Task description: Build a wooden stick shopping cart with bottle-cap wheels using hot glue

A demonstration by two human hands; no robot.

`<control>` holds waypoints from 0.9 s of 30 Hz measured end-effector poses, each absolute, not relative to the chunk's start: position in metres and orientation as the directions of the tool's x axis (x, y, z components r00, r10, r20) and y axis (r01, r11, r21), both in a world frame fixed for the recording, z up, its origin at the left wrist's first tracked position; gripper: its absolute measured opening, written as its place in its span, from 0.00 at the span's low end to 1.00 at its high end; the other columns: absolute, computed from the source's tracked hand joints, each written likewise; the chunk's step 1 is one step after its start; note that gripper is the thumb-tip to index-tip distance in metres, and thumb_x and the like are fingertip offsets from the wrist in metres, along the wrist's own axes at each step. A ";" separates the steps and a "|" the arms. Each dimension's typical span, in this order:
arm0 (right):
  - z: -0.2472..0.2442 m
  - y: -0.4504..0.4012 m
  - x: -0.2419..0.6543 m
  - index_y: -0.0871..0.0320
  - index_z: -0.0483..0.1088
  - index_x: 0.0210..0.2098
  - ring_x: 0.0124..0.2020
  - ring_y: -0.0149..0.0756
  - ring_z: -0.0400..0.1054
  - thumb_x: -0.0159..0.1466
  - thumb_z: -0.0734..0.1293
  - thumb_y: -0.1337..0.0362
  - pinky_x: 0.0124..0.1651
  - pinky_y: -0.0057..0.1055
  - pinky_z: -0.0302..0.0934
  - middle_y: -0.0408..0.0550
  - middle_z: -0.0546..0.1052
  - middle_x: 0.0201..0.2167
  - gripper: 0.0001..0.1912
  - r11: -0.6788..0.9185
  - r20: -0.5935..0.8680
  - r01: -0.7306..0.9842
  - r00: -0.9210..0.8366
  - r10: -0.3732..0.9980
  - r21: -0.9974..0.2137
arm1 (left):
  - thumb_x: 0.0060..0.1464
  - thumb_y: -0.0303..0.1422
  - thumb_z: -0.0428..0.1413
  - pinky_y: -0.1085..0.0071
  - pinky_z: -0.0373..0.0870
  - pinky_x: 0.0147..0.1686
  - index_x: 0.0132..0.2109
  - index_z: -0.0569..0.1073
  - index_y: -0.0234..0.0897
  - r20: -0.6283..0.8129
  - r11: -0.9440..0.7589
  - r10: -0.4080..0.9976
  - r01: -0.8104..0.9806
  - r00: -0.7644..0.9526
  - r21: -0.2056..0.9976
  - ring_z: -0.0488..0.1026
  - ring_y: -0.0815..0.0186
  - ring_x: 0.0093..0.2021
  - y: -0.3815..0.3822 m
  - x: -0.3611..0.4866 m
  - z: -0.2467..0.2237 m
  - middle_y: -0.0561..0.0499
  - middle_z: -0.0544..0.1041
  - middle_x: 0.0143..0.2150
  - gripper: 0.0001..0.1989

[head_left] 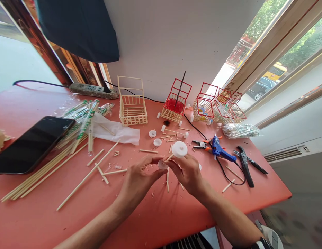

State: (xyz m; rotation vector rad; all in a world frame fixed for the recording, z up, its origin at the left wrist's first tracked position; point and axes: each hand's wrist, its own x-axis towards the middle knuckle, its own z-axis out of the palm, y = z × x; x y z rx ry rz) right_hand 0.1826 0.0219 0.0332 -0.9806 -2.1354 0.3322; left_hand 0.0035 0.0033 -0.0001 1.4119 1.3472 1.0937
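Observation:
My left hand (140, 176) pinches a small white round cap (162, 165) between thumb and fingers. My right hand (189, 173) is closed around a short wooden stick (170, 157) that carries a larger white plastic cap (179, 149). The stick's near end meets the cap in my left hand; whether it sits inside cannot be made out. Just beyond my hands lie two loose white caps (157, 142) and a stick axle (175, 131) with white wheels at its ends. Cut stick pieces (148, 151) are scattered around.
Behind stand a plain stick cart (133, 110) and several red-trimmed carts (176, 100). To the right lie a blue glue gun (223, 150), pliers (202, 144) and black cutters (246, 166). A phone (31, 143), chopstick packets (85, 121) and a power strip (90, 90) occupy the left.

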 end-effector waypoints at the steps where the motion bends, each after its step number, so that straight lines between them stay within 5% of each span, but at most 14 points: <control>1: 0.033 0.022 0.182 0.56 0.71 0.36 0.35 0.35 0.73 0.73 0.64 0.64 0.40 0.29 0.64 0.49 0.80 0.34 0.09 0.672 0.524 0.541 -0.427 0.737 -0.506 | 0.52 0.38 0.65 0.68 0.76 0.46 0.44 0.82 0.45 0.026 -0.032 0.999 0.230 0.030 0.973 0.80 0.59 0.44 0.003 0.003 -0.001 0.55 0.85 0.42 0.11; 27: 0.035 0.021 0.181 0.55 0.70 0.35 0.35 0.35 0.72 0.73 0.64 0.64 0.39 0.30 0.64 0.48 0.80 0.34 0.10 0.673 0.538 0.534 -0.412 0.736 -0.511 | 0.51 0.39 0.65 0.72 0.74 0.44 0.43 0.82 0.48 0.013 -0.015 1.000 0.205 0.012 0.979 0.80 0.64 0.43 0.003 0.004 0.000 0.59 0.84 0.41 0.11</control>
